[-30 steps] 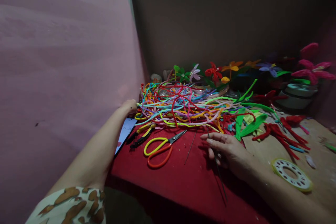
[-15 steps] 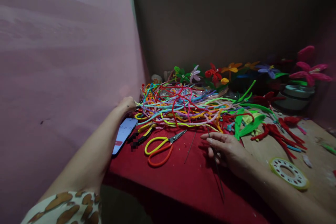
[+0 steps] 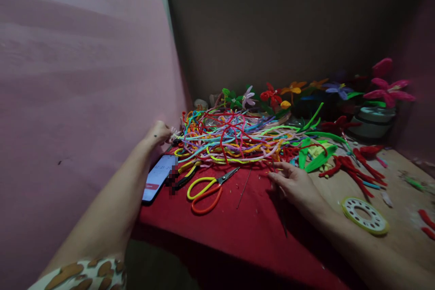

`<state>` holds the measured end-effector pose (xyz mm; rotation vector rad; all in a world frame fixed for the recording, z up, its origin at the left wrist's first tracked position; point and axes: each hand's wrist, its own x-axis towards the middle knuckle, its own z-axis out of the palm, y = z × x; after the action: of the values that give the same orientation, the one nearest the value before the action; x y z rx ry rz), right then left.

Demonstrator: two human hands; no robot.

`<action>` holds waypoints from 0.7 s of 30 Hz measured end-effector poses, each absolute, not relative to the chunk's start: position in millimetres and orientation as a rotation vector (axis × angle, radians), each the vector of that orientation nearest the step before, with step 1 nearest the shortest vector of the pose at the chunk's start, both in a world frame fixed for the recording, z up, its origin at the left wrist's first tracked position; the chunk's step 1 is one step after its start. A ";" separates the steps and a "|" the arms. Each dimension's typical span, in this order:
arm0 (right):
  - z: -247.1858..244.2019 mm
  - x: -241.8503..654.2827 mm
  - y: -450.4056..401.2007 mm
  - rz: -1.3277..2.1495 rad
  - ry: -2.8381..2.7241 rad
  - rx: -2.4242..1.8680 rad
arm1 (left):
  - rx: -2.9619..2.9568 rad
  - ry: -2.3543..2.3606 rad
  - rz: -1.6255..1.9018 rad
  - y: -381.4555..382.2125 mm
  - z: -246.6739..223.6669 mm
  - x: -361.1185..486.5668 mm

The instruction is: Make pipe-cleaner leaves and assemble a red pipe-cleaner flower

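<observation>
Since half a second ago my left hand [image 3: 160, 133] has drawn slightly away from the left edge of the pile [image 3: 234, 140], and a small pale thing [image 3: 175, 133] now shows at its fingertips; my right hand [image 3: 295, 186] has shifted a little farther from me, and the low end of its wire [image 3: 284, 224] sits higher in view. My right fingers are together, clamped on that wire, which slants down toward me over the red cloth [image 3: 231, 231], just in front of the pile. Whether my left fingers grip the pale thing or only touch it I cannot tell, since it is small and blurred. The pile is a loose tangle of fuzzy stems in many colours, lying across the middle between my hands. A second wire [image 3: 244, 188] lies flat on the cloth, between my right hand and the scissors [image 3: 219, 183], whose blades point toward the pile. Left of those rest a tool with yellow and black handles [image 3: 186, 180] and my phone [image 3: 158, 176], beside my left forearm. Near my right hand are green leaves [image 3: 319, 159], with red stems [image 3: 360, 174] beyond and a tape roll [image 3: 375, 223] beside my right forearm. Flowers [image 3: 271, 96] stand behind the pile.
</observation>
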<state>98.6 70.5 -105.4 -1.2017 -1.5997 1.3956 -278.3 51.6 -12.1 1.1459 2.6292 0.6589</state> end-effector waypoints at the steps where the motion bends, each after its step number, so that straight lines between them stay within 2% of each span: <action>1: -107.3 100.2 73.0 1.299 -1.643 -1.219 | 1.170 2.601 0.746 49.2 -6.9 -271.1; 6: -98.7 109.3 71.2 0.717 -1.751 -1.138 | 1.328 2.347 1.092 44.7 9.8 -219.3; 8: -89.4 110.3 63.7 0.670 -1.735 -1.006 | 1.351 2.066 1.280 47.5 8.8 -190.0; 10: -82.0 108.9 56.4 0.861 -1.727 -0.894 | 1.322 1.754 1.339 50.5 3.8 -155.5; 14: -80.1 104.6 51.7 1.620 -1.498 -0.829 | 1.302 1.466 1.186 51.2 -12.6 -80.5; 17: -84.4 105.7 55.6 1.738 -1.269 -0.709 | 1.396 1.394 1.081 50.1 -26.4 -36.3; 21: -87.7 108.6 61.1 1.721 -1.172 -0.586 | 1.491 1.416 1.146 52.3 -39.4 -7.5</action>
<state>108.6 61.1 -87.7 -0.5857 -1.1715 1.7210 -7.5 52.3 -39.4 1.4915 1.4162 1.1463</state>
